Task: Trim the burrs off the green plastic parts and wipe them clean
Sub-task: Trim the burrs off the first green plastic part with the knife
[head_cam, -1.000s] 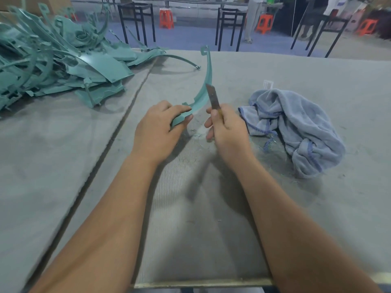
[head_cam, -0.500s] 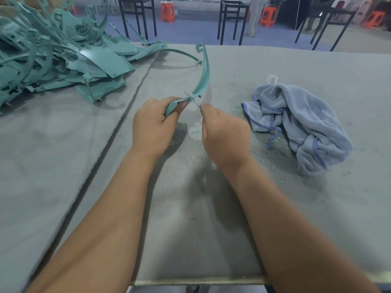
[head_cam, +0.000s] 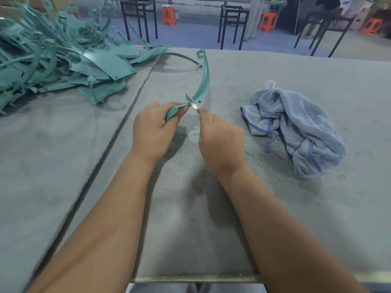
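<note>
A long curved green plastic strip (head_cam: 204, 81) arcs up and away from me, with a hooked end at the top. My left hand (head_cam: 153, 132) grips its near end between thumb and fingers. My right hand (head_cam: 220, 140) holds a small metal blade (head_cam: 191, 102), whose tip lies against the strip's edge just past my left thumb. Most of the blade is hidden inside my right fist. A crumpled blue cloth (head_cam: 300, 127) lies on the table to the right of my right hand.
A big pile of green plastic parts (head_cam: 55, 60) covers the table's far left. Fine green shavings (head_cam: 260, 157) are scattered on the grey felt table (head_cam: 190, 218) around my right hand. Black stands and orange stools (head_cam: 168, 14) are beyond the far edge.
The blade pointed up along the strip a second ago; my right hand has since turned over and brought it low, to the strip's edge near my left thumb. The strip has tilted slightly.
</note>
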A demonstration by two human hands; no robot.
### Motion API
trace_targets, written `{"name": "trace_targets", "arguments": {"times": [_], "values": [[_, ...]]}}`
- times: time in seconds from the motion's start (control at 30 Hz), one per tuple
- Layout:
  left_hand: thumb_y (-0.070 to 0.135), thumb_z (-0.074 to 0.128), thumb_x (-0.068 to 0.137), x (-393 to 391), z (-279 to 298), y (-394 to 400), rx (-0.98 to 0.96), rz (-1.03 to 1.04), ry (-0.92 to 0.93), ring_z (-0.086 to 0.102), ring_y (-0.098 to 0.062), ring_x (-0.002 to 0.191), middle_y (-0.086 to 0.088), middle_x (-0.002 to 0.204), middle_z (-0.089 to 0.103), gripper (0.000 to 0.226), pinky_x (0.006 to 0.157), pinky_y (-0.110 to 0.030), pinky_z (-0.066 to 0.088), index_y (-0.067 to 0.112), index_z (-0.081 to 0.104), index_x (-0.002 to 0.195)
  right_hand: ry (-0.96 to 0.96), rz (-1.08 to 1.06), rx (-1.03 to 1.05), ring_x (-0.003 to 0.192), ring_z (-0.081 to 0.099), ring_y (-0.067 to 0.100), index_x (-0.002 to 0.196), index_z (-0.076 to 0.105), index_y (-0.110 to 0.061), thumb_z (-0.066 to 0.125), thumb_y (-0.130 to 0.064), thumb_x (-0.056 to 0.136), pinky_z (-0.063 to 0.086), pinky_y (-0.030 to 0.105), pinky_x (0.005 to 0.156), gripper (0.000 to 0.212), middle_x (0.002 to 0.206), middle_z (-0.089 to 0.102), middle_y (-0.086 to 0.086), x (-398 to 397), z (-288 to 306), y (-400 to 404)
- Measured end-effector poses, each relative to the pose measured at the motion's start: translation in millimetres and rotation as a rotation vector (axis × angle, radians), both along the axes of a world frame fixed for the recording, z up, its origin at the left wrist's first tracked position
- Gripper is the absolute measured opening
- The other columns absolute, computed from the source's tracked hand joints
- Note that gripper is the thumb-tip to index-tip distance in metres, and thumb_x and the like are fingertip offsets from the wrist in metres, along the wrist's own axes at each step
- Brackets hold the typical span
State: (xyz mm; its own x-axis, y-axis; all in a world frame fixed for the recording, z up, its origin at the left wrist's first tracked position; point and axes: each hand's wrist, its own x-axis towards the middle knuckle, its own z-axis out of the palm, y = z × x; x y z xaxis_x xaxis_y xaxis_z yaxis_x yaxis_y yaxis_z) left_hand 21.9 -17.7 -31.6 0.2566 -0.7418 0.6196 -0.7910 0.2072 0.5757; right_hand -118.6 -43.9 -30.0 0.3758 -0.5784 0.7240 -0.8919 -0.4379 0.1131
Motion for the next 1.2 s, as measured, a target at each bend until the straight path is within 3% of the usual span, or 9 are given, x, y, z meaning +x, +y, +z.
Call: {"name": "trace_targets", "arguments": {"times": [0.17,0.33,0.47,0.63,0.8,0.9,0.97,1.07,1.2], "values": [[0.047,0.048,0.094,1.2,1.7,11.3,-0.082,0.011,-0.025,0.056,-0.022,0.072,-0.007,0.075,0.065,0.041,0.063,-0.037,0.044,0.016,0.074,0.098,-0.015,-0.005,0.251,0.062,0.059,0.032,0.11,0.055,-0.004,0.037,0.002,0.084,0.016,0.028,0.047,0.033,0.078,0.061,0.01,-14.2,-8.6,-23.0],[0.039,0.053,0.094,2.8,5.1,13.0,-0.124,-0.03,0.072,0.05,-0.022,0.061,-0.007,0.063,0.058,0.038,0.055,-0.044,0.042,0.007,0.069,0.082,-0.135,-0.019,0.286,0.053,0.033,0.026,0.106,0.053,-0.005,0.041,0.003,0.086,0.008,0.029,0.045,0.024,0.071,0.051,0.008,-14.0,-10.3,-24.1],[0.05,0.052,0.089,8.2,8.2,14.0,-0.1,-0.07,0.191,0.044,-0.031,0.061,-0.023,0.064,0.052,0.057,0.054,-0.044,0.035,-0.004,0.063,0.077,-0.12,-0.007,0.315,0.056,0.036,0.028,0.105,0.052,-0.007,0.039,0.003,0.086,0.008,0.03,0.046,0.025,0.069,0.042,0.003,-15.4,-8.8,-26.6],[0.054,0.054,0.084,15.3,12.0,15.2,-0.066,-0.085,0.301,0.038,-0.014,0.061,-0.018,0.064,0.046,0.06,0.055,-0.036,0.028,-0.005,0.062,0.078,-0.116,0.009,0.293,0.059,0.041,0.027,0.106,0.051,-0.011,0.038,0.0,0.088,0.009,0.03,0.046,0.026,0.072,0.045,0.002,-19.3,-9.2,-28.2],[0.055,0.056,0.084,15.5,9.0,15.6,-0.066,-0.05,0.336,0.047,-0.015,0.064,-0.017,0.068,0.056,0.047,0.056,-0.042,0.039,0.01,0.065,0.078,-0.405,0.162,0.425,0.062,0.048,0.027,0.101,0.055,-0.014,0.039,-0.014,0.099,0.033,0.035,0.052,0.016,0.066,0.048,-0.003,-20.3,-12.9,-31.9],[0.042,0.067,0.081,8.8,9.9,18.6,-0.062,-0.025,0.238,0.062,-0.016,0.075,0.002,0.077,0.066,0.011,0.068,-0.044,0.052,0.039,0.068,0.092,-0.978,0.423,0.651,0.055,0.046,0.014,0.092,0.058,-0.019,0.039,-0.021,0.102,0.038,0.029,0.054,0.021,0.06,0.05,-0.007,-21.7,-6.9,-31.0],[0.03,0.072,0.077,6.2,10.8,19.9,-0.051,-0.055,0.221,0.063,-0.013,0.083,0.007,0.085,0.066,0.015,0.074,-0.038,0.054,0.043,0.07,0.085,-1.311,0.501,0.823,0.045,0.042,0.008,0.086,0.056,-0.022,0.039,-0.022,0.103,0.037,0.022,0.047,0.025,0.057,0.053,-0.007,-28.6,-0.5,-31.2],[0.02,0.079,0.075,8.0,14.6,21.4,-0.048,-0.108,0.172,0.055,0.002,0.088,0.007,0.093,0.064,0.026,0.079,-0.017,0.045,0.04,0.071,0.089,-1.413,0.576,0.987,0.046,0.05,0.009,0.092,0.06,-0.024,0.039,-0.027,0.105,0.045,0.023,0.054,0.025,0.071,0.063,-0.002,-37.9,3.8,-31.8],[0.023,0.079,0.079,4.3,20.3,21.6,-0.16,-0.165,-0.27,0.051,-0.022,0.097,0.006,0.104,0.07,0.011,0.088,-0.035,0.04,0.019,0.078,0.089,-1.39,0.631,1.116,0.05,0.056,0.013,0.098,0.063,-0.025,0.039,-0.029,0.105,0.051,0.026,0.059,0.025,0.078,0.068,0.004,-38.7,5.1,-31.9]]}}
